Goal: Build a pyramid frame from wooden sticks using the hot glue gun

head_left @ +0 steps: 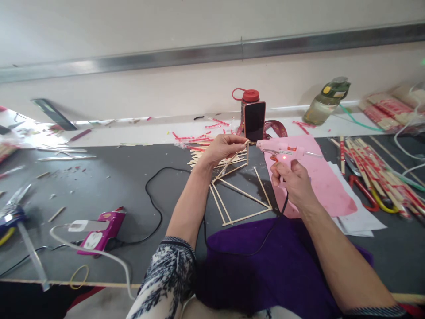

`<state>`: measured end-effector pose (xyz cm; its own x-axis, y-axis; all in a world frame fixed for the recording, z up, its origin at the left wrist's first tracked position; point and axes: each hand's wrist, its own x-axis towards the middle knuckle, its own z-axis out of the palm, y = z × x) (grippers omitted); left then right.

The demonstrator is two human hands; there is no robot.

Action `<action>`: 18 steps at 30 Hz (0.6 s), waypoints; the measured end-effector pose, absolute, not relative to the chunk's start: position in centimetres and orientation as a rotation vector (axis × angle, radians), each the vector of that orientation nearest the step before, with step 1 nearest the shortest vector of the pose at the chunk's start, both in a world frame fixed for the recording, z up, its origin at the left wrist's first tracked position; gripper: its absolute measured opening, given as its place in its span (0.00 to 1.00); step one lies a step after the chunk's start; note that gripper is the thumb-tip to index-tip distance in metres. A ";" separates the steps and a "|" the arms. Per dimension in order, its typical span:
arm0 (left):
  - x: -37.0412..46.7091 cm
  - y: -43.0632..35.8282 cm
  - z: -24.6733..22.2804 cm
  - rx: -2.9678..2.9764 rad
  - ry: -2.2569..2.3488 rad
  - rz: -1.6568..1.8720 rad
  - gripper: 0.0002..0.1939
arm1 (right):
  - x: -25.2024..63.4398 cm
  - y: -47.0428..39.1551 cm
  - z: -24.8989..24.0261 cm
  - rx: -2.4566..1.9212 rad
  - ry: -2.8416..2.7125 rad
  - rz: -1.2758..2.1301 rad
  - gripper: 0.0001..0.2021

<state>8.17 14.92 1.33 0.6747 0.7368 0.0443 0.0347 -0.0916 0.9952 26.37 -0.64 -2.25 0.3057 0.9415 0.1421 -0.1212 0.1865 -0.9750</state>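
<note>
the frame [245, 192] is pinched at its top corner by the left hand [222, 153], above the table [126, 177]; the glue gun [282, 148] is gripped in the right hand [294, 179], nozzle beside that corner.

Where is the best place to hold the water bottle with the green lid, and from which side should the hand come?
The green-lidded bottle is probably best gripped round its clear body, below the lid, coming from the near side: the body looks rounded, its front is uncovered, and the wall is behind.
</note>
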 end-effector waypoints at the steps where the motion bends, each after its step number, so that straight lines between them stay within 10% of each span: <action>1: 8.2 14.9 1.3 1.571 0.656 0.662 0.17 | 26.3 -0.6 -2.3 -1.111 -0.953 0.936 0.12; 18: 8.2 15.0 1.2 1.577 0.652 0.674 0.16 | 26.3 -0.5 -2.5 -1.077 -0.921 0.924 0.10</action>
<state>8.18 15.01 1.16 0.6707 0.7397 0.0547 0.0309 -0.1016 0.9943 26.29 -0.49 -2.51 0.3339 0.9304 0.1512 -0.1539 0.2120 -0.9651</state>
